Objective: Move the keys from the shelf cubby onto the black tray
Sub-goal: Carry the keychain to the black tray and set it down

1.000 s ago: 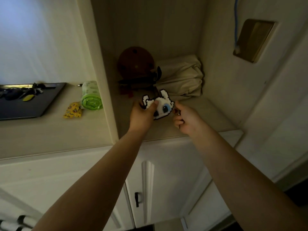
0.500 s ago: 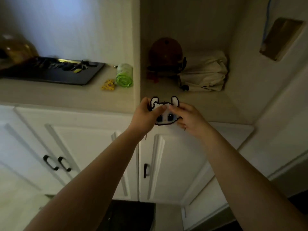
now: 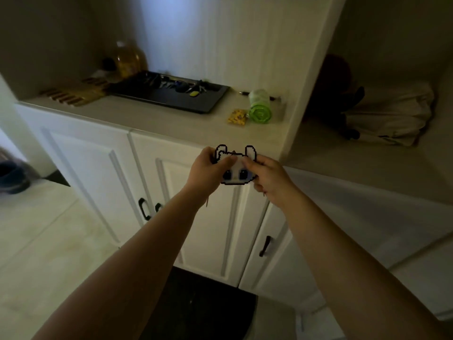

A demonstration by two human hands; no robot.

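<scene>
A white pixel-style animal-face keychain point(image 3: 236, 174) with black outline and dark eyes is held between both hands, in front of the white cabinet doors and below the counter edge. My left hand point(image 3: 208, 169) grips its left side and my right hand point(image 3: 268, 177) pinches its right side. Any keys on it are hidden behind my fingers. The black tray point(image 3: 208, 103) lies on the counter to the upper left, holding several keys and a yellow tag point(image 3: 194, 94). The shelf cubby point(image 3: 367, 153) is on the right.
A green roll point(image 3: 260, 110) and a yellow packet point(image 3: 236, 117) lie right of the tray. A jar of amber liquid point(image 3: 127, 61) and a wooden rack point(image 3: 73, 93) stand to its left. A brown ball point(image 3: 334, 77) and cream cloth bag point(image 3: 397, 116) sit in the cubby.
Both hands have carried the keychain out of the cubby and leftward, to in front of the cabinet doors. The view has swung left, bringing the tray nearer the centre.
</scene>
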